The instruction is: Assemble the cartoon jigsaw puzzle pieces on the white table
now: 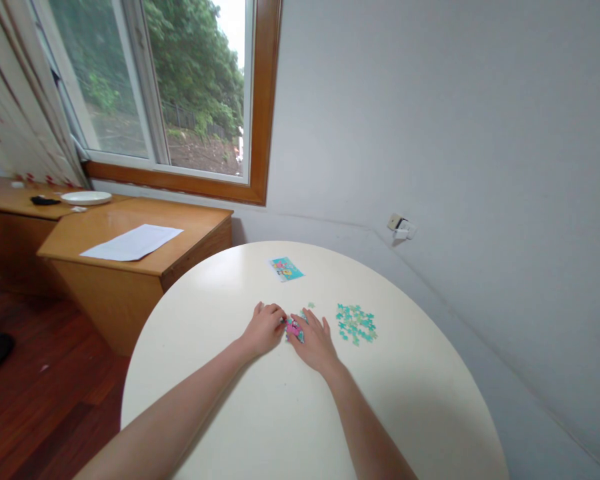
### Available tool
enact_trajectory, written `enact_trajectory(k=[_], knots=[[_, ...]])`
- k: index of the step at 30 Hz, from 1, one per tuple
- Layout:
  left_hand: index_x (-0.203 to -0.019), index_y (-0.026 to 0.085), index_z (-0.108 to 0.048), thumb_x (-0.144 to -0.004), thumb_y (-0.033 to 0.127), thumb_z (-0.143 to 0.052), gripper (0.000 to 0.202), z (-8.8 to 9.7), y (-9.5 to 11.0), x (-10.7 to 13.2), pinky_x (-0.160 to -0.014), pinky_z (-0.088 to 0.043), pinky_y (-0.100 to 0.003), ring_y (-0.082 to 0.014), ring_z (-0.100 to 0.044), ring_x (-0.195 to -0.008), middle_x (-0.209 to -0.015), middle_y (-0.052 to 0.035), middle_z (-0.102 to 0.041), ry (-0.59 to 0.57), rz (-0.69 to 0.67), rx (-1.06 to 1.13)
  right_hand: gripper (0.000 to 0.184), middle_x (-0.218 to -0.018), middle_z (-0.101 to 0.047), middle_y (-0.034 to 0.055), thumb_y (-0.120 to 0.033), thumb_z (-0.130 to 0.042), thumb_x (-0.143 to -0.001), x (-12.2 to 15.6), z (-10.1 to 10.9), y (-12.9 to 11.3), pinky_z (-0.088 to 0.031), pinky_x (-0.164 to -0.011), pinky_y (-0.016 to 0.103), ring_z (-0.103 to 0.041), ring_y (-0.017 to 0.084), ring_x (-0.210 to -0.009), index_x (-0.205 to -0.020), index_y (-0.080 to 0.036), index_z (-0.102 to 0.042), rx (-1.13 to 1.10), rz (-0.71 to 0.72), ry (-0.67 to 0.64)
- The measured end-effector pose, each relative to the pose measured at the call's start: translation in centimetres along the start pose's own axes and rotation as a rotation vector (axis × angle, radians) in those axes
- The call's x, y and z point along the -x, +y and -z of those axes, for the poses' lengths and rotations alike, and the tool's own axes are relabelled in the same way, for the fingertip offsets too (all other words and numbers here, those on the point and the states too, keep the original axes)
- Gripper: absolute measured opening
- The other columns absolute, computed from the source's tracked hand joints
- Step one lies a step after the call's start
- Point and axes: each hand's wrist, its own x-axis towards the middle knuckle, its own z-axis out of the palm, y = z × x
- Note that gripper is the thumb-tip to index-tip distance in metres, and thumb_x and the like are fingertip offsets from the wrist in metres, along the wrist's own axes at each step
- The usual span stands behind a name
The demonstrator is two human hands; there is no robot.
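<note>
A small joined patch of puzzle pieces (294,328), pink and teal, lies on the round cream table (260,413). My left hand (265,328) rests beside its left edge with the fingers curled, the fingertips touching the pieces. My right hand (314,341) lies flat over the patch's right side, fingers stretched out and pressing on it. A loose heap of teal puzzle pieces (356,324) sits just right of my right hand. A small picture card (286,269) lies farther back on the table.
A wooden cabinet (130,280) with a white sheet of paper (133,242) stands to the left, below a window. A white plate (86,197) sits on a farther counter. A wall socket (401,227) is at the right. Dark wooden floor lies to the left.
</note>
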Motion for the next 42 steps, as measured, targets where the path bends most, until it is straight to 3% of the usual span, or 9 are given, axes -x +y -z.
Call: enact_trajectory(k=[12,29,36,42], knots=[[-0.090,0.018,-0.061,-0.078,0.016,-0.046,0.019,0.17,0.18,0.05,-0.103,-0.026,-0.048,-0.0206,-0.056,-0.099,-0.099,-0.0077,-0.062,0.003,0.019,0.000,0.044,-0.142,-0.039,0.0127,-0.038,-0.045,-0.086,-0.04,-0.13,0.08,-0.014,-0.109,0.050,-0.029,0.023,-0.134,-0.128,-0.024,-0.049,0.009,0.008,0.008],[-0.088,0.018,-0.062,-0.083,0.020,-0.045,0.018,0.09,0.26,-0.14,-0.098,-0.031,-0.043,-0.0197,-0.056,-0.097,-0.097,-0.0074,-0.062,-0.013,0.025,-0.006,0.042,-0.142,-0.039,0.0099,-0.035,-0.049,-0.084,0.01,-0.38,0.26,-0.018,-0.108,0.048,-0.027,0.023,-0.135,-0.125,-0.025,-0.052,-0.043,0.045,0.076],[-0.087,0.017,-0.061,-0.083,0.019,-0.044,0.017,0.03,0.29,-0.13,-0.095,-0.033,-0.042,-0.0203,-0.056,-0.095,-0.095,-0.0077,-0.061,-0.013,0.016,-0.041,0.024,-0.126,-0.055,0.0066,-0.029,-0.047,-0.086,-0.10,-0.29,0.25,-0.024,-0.106,0.045,-0.043,0.020,-0.123,-0.100,-0.026,-0.066,-0.121,0.112,0.108],[-0.087,0.017,-0.060,-0.083,0.019,-0.044,0.017,0.00,0.31,-0.15,-0.093,-0.035,-0.040,-0.0198,-0.056,-0.095,-0.095,-0.0075,-0.061,-0.020,0.024,-0.037,0.023,-0.118,-0.058,0.0053,-0.027,-0.047,-0.087,-0.16,-0.34,0.27,-0.029,-0.103,0.038,-0.049,0.017,-0.116,-0.099,-0.026,-0.066,-0.107,0.140,0.139]])
